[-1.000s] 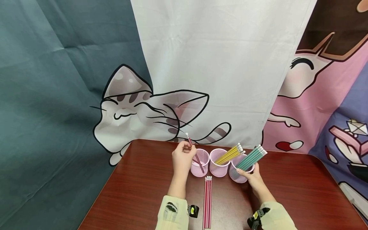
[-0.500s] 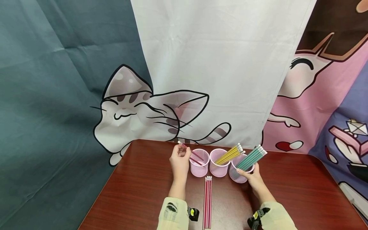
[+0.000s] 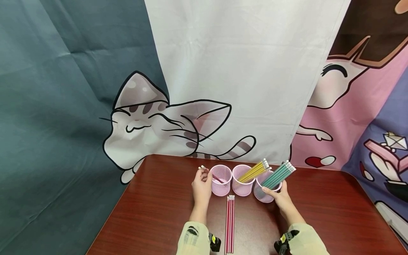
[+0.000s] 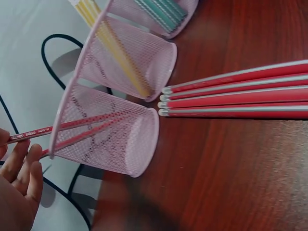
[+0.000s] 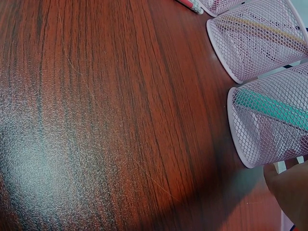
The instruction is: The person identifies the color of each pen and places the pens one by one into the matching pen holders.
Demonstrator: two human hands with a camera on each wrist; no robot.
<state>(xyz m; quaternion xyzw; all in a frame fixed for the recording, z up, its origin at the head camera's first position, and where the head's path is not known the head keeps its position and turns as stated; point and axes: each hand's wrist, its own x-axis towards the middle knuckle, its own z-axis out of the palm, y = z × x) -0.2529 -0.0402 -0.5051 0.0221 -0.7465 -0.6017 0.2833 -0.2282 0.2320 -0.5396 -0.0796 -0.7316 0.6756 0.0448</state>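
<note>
My left hand (image 3: 201, 189) is at the rim of the left pink mesh cup (image 3: 221, 189), pinching a red pencil (image 4: 33, 132) near its eraser end. That pencil slants down inside the cup. A second red pencil (image 4: 72, 139) leans beside it, close to my other fingers. My right hand (image 3: 283, 198) holds the right mesh cup (image 3: 262, 195), thumb at its front rim and fingers round the far side. Teal pencils (image 3: 277, 175) stand tilted in that cup. Yellow pencils (image 3: 253, 171) lean in the middle cup (image 3: 243, 189).
Several red pencils (image 3: 230, 225) lie side by side on the brown wooden table (image 3: 153, 216), in front of the cups. A printed cloth (image 3: 248, 71) with a cartoon cat hangs behind the table's far edge.
My left hand has lowered the red pencil's eraser end to the left, tilting it from steep to shallow against the left cup's rim. The right hand has kept its place.
</note>
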